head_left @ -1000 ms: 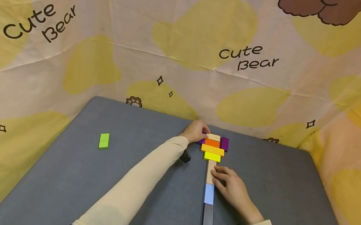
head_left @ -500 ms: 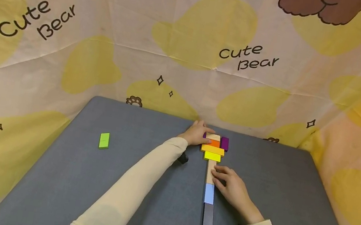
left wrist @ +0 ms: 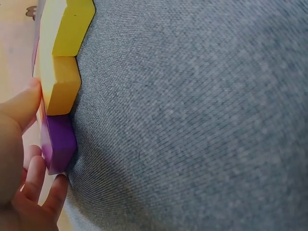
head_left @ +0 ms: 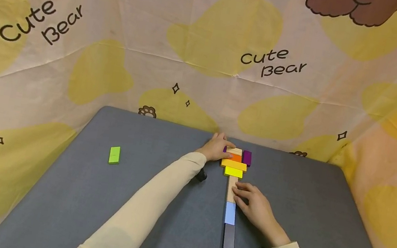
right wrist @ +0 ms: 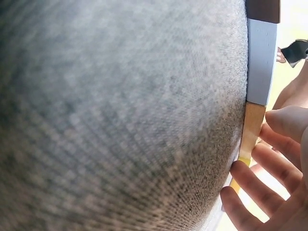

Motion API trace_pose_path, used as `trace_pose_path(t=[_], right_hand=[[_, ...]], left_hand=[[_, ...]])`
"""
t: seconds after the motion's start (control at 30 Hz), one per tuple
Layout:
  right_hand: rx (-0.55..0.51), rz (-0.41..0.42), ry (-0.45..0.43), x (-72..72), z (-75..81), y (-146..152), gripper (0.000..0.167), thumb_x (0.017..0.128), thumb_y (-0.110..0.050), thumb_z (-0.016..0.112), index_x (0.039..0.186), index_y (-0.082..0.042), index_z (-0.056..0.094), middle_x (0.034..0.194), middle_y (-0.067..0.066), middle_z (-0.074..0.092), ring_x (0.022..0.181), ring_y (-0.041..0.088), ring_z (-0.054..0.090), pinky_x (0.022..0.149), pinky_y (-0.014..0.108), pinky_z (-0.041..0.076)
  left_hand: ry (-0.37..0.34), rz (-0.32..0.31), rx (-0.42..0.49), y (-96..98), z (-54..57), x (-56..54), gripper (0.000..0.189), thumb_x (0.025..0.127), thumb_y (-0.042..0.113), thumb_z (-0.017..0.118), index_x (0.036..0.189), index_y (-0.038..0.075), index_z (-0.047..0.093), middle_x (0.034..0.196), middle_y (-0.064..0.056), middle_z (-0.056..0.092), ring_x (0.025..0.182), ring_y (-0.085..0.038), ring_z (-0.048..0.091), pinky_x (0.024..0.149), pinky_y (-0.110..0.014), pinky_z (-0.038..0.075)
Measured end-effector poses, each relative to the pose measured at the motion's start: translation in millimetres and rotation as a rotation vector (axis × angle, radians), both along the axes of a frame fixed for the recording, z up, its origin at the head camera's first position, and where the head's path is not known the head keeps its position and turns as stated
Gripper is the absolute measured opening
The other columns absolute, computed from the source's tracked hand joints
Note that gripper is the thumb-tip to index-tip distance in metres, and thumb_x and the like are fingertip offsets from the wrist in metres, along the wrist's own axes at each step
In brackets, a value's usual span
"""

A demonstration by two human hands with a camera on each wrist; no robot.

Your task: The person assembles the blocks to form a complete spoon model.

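Observation:
Wooden blocks form a long line on the grey table. My left hand (head_left: 214, 147) is at its far end, beside the left purple block (left wrist: 60, 142). Its thumb touches near the orange block (head_left: 237, 158); the other fingers reach past the purple block, partly hidden. Near me follow an amber block (head_left: 235, 165), a yellow block (head_left: 233, 173), a plain wood block (head_left: 231, 192), a light blue block (head_left: 230, 213) and a dark grey block (head_left: 229, 237). With loosely bent, spread fingers, my right hand (head_left: 257, 207) rests against the plain wood block's right side.
Light green blocks (head_left: 114, 155) lie on the left of the grey table (head_left: 309, 211). Another purple block (head_left: 247, 158) flanks thin plain wood pieces (head_left: 235, 151) at the far end. A printed curtain (head_left: 210, 48) hangs behind the table's back edge.
My left hand's fingers have loosened from the left purple block and spread rightward, the thumb coming over the orange block. My right hand has stayed in place.

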State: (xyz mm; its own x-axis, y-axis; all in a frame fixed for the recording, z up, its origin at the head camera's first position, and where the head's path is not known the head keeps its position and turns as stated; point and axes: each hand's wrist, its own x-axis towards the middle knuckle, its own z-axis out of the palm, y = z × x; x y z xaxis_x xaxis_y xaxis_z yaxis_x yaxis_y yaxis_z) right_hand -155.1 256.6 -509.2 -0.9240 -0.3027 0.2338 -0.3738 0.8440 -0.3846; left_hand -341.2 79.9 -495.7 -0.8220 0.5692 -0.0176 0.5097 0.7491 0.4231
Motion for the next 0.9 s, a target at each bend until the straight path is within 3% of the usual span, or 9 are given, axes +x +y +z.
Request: trace_pose_path(t=[0.27,0.57,0.77,0.9], right_hand=[[-0.001,-0.004,-0.002,-0.3,-0.5,-1,0.035,0.088,-0.020,0.075,0.122,-0.011,0.072,0.125,0.006,0.068,0.115,0.028,0.064,0.095,0.049,0.053],[-0.008,-0.004,0.024,-0.3,-0.7,-1,0.034,0.088,-0.019,0.075,0.121,-0.011,0.073,0.124,0.005,0.068,0.115,0.028,0.064,0.094,0.049,0.053],[-0.004,-0.003,-0.003,-1.1,1.2,-2,0.035,0.088,-0.020,0.074,0.122,-0.011,0.072,0.126,0.006,0.068,0.116,0.028,0.063,0.095,0.049,0.053],[0.000,-0.003,-0.006,-1.4,2.2,-2,0.035,0.088,-0.020,0.075,0.122,-0.011,0.072,0.125,0.006,0.068,0.115,0.028,0.063,0.095,0.049,0.053]], left_hand=[[0.012,-0.014,-0.024,-0.3,2.8,-0.2,0.043,0.095,0.041,0.065,0.134,0.026,0.063,0.129,-0.009,0.051,0.115,-0.023,0.042,0.094,-0.034,0.042],[0.079,-0.026,-0.029,4.9,4.8,-1.7,0.046,0.094,0.047,0.064,0.136,0.029,0.061,0.133,-0.005,0.051,0.119,-0.021,0.041,0.100,-0.039,0.038],[0.089,-0.093,-0.016,18.8,7.1,5.2,0.048,0.096,0.045,0.061,0.141,0.029,0.056,0.146,-0.001,0.047,0.132,-0.021,0.040,0.112,-0.043,0.034],[0.099,-0.074,-0.003,30.2,6.2,12.0,0.048,0.097,0.045,0.059,0.142,0.029,0.054,0.148,0.000,0.046,0.134,-0.022,0.039,0.114,-0.044,0.032]])
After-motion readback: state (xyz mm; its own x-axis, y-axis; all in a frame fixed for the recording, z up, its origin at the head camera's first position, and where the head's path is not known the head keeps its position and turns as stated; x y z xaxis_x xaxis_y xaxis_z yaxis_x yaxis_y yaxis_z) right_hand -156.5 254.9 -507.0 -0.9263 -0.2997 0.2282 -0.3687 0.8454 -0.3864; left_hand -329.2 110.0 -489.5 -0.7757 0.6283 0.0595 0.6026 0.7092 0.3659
